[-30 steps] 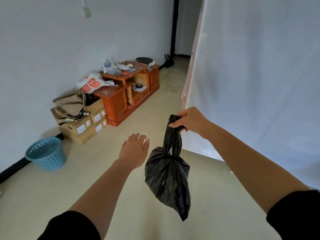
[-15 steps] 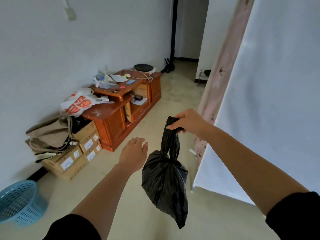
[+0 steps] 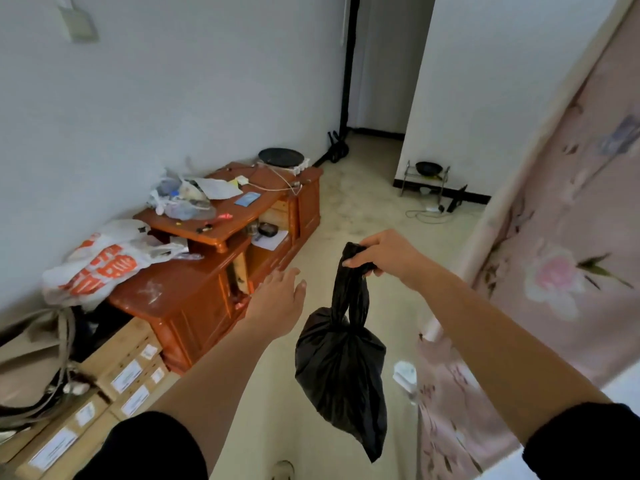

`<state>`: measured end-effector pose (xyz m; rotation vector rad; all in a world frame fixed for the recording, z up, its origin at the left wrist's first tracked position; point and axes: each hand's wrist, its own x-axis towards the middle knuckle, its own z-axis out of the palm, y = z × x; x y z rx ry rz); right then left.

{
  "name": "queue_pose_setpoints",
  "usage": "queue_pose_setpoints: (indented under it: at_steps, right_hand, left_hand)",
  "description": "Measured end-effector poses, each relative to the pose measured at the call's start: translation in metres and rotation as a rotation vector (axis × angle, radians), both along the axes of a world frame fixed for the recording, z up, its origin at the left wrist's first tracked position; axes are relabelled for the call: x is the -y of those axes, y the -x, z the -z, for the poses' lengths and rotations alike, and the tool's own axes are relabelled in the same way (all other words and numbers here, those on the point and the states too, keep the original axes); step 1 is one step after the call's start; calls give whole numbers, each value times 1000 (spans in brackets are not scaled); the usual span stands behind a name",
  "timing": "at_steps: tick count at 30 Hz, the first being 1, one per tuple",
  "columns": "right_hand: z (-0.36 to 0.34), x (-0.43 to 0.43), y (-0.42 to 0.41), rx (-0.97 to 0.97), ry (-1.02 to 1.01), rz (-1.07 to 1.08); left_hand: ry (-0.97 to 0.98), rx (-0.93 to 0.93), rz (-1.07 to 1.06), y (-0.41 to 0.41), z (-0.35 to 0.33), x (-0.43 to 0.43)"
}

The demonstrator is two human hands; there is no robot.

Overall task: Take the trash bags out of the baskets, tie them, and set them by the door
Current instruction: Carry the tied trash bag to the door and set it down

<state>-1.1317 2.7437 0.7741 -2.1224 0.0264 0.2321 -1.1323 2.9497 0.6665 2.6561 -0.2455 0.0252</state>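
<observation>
hands apart: right hand (image 3: 384, 252) grips tied black trash bag (image 3: 341, 355) (hanging), left hand (image 3: 277, 303) relaxed, holding nothing.

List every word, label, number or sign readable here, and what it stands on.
Nothing can be read for certain.
White plastic bag: large orange print, crumpled and blurred, unreadable.
Cardboard boxes: white labels, print too small.
Blue card on the wooden cabinet: blurred.
Black trash bag: no print.

white walls (image 3: 194, 84) — wooden cabinet (image 3: 214, 271), beige floor (image 3: 363, 209)
</observation>
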Motion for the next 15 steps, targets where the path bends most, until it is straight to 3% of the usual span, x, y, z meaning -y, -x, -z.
queue_pose_setpoints:
  at_steps: [9,15]
  right_hand:
    - [0,15,-268,-23,4,99]
    - [6,45,-435,0,-39,185]
  left_hand:
    - [11,30,79,-294,-7,17]
    - [120,97,44,-459,2,47]
